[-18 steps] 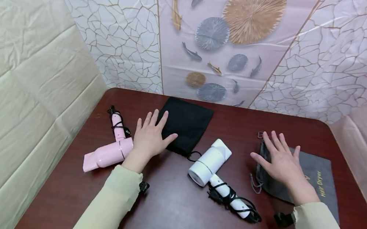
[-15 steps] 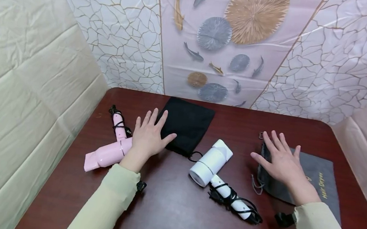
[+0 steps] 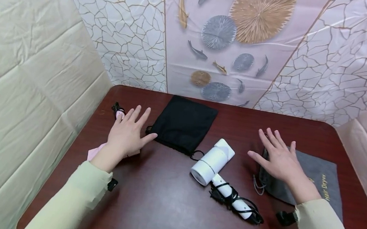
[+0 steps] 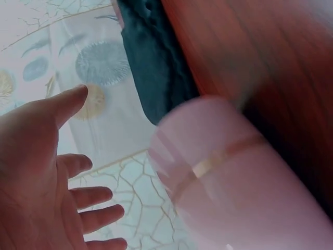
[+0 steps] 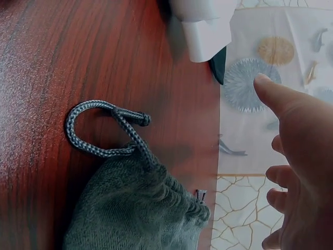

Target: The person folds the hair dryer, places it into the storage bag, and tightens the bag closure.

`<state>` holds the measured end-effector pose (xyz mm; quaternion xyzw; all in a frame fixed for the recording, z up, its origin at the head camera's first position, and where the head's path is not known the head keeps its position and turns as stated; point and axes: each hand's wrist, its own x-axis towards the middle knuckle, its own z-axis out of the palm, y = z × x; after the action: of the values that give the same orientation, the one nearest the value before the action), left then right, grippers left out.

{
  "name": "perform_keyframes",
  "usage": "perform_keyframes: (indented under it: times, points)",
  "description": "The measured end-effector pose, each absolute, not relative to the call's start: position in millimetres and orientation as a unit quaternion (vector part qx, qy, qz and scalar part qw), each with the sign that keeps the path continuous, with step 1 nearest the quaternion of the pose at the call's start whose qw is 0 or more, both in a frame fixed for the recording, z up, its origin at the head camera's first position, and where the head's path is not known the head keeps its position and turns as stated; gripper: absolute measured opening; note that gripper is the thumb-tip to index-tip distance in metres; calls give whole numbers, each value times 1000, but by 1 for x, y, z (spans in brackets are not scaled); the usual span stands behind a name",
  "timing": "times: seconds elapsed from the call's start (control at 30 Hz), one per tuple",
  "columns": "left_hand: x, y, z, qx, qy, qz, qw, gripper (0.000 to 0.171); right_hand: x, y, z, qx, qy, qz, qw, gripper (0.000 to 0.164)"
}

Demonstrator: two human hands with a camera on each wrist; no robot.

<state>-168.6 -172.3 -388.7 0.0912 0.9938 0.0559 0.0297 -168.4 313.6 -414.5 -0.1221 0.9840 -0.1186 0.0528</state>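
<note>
left hand: fingers spread, hovering over the pink hair dryer, so the head cam barely catches it lol // right hand: spread too, hanging over the gray "Hair Dryer" drawstring pouch // white hair dryer: on the desk between both hands // black drawstring pouch: flat, just past the left thumb
</note>
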Motion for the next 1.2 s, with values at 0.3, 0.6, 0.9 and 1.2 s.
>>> perform_keyframes:
  times: [0.3, 0.6, 0.9, 1.2]
  points:
    - [-156, -206, -389, 114, 990, 70, 40, 91, -172, 306, -410, -147, 980, -120, 63, 95]
    - [-141, -233, -388, 153, 985, 79, 25, 97, -171, 305, -402, -156, 978, -115, 76, 94]
    - [-127, -263, -393, 167, 982, 85, 25, 101, -164, 310, -398, -150, 979, -109, 79, 96]
    - [-114, -280, -405, 158, 984, 85, 24, 108, -160, 316, -399, -144, 981, -105, 78, 96]
